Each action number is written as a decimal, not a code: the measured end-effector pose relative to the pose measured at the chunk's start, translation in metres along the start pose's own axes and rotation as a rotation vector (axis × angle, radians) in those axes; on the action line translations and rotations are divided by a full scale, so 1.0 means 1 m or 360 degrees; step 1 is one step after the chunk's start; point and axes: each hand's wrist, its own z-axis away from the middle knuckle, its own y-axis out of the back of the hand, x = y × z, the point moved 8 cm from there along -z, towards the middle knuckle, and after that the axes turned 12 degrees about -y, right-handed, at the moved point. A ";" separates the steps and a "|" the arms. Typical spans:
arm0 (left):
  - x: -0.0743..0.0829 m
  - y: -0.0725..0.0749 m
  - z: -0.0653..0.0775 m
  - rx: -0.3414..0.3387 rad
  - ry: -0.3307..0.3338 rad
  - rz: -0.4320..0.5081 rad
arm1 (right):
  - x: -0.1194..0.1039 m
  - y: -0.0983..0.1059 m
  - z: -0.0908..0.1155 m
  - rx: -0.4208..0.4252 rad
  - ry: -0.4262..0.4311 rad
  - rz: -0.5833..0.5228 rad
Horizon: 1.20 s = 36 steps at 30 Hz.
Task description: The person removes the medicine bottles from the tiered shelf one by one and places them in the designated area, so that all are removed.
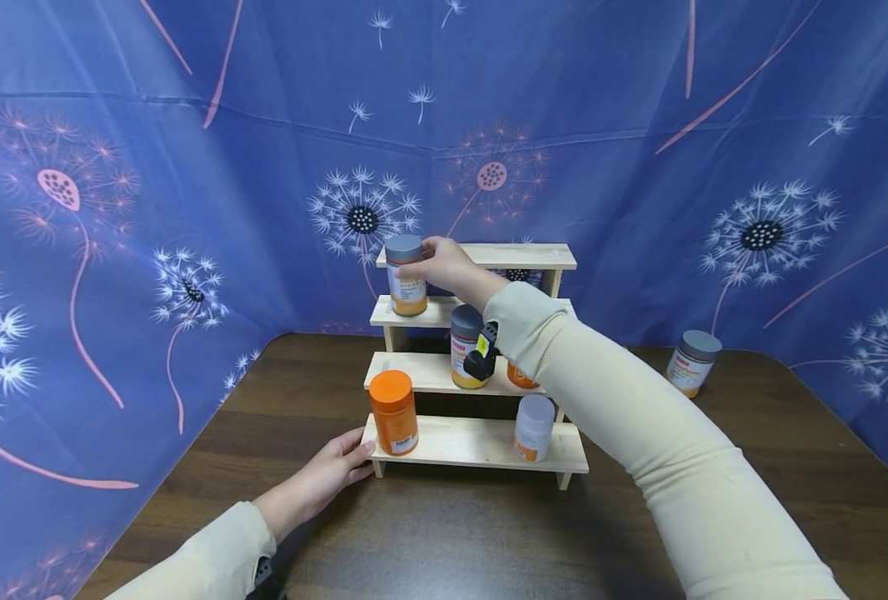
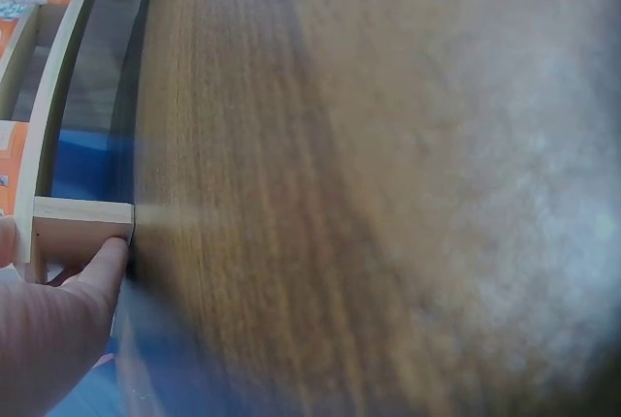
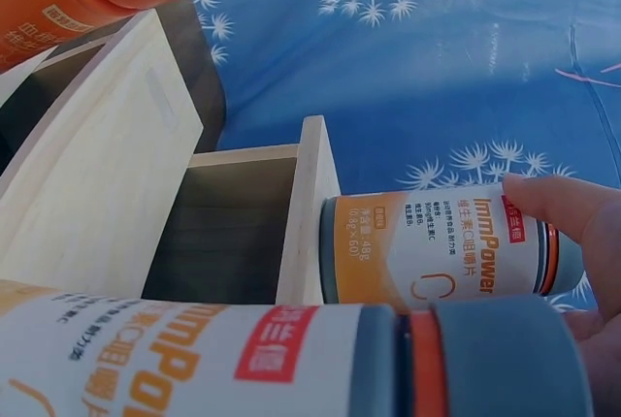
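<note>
My right hand (image 1: pixel 447 268) grips a supplement bottle (image 1: pixel 408 292) with a grey lid and white-orange label, upright at the left end of the rack's second-highest step. In the right wrist view its base (image 3: pixel 332 247) is right at the step's surface, and my thumb lies along the label. My left hand (image 1: pixel 331 472) holds the lower left corner of the wooden step rack (image 1: pixel 462 442). In the left wrist view a finger presses the rack's short leg (image 2: pixel 82 228). An all-orange bottle (image 1: pixel 394 414) stands beside that hand on the bottom step.
Another grey-lidded bottle (image 1: pixel 465 348) stands mid-rack under my right forearm, with an orange bottle (image 1: pixel 521 377) partly hidden beside it. A small white jar (image 1: pixel 534 427) occupies the bottom step's right. One more grey-lidded bottle (image 1: pixel 693 364) is on the dark table (image 1: pixel 444 542), far right.
</note>
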 end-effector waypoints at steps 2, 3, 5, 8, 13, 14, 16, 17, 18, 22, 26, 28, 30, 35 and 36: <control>0.000 0.001 0.000 0.0008 0.0004 0.0000 | -0.001 0.001 0.001 0.0011 0.0012 0.0012; 0.000 0.001 0.000 0.0011 0.0007 0.0000 | -0.001 0.002 0.001 0.0016 0.0016 0.0019; 0.000 0.001 0.000 0.0017 0.0013 0.0003 | -0.001 0.004 0.002 0.0021 0.0016 0.0023; 0.000 0.000 0.000 0.0023 0.0017 0.0006 | 0.000 0.007 0.003 0.0032 0.0009 0.0039; 0.000 0.000 0.000 0.0033 0.0008 0.0011 | 0.002 0.011 0.005 0.0051 0.0009 0.0067; 0.000 0.000 0.000 0.0034 0.0010 0.0009 | 0.003 0.012 0.005 0.0053 0.0013 0.0068; 0.000 0.000 0.000 0.0045 0.0019 0.0001 | 0.003 0.013 0.006 0.0055 0.0019 0.0063; 0.000 0.001 0.000 0.0050 0.0024 -0.0001 | 0.003 0.013 0.007 0.0053 0.0023 0.0057; 0.000 0.001 0.001 0.0051 0.0030 -0.0005 | 0.002 0.014 0.007 0.0051 0.0031 0.0049; 0.000 0.000 0.002 0.0049 0.0040 -0.0013 | 0.000 0.018 0.011 0.0045 0.0060 0.0013; 0.000 0.000 0.002 0.0040 0.0029 -0.0018 | -0.001 0.021 0.014 0.0046 0.0074 0.0000; 0.001 0.000 0.002 0.0039 0.0022 -0.0019 | -0.001 0.023 0.016 0.0054 0.0076 -0.0002; 0.001 0.001 0.002 0.0038 0.0015 -0.0016 | 0.000 0.024 0.018 0.0064 0.0073 0.0003; 0.000 0.000 0.001 0.0046 0.0012 -0.0005 | 0.004 0.027 0.021 0.0090 0.0048 0.0052; -0.001 0.000 0.001 0.0049 0.0016 -0.0008 | 0.005 0.028 0.022 0.0092 0.0045 0.0055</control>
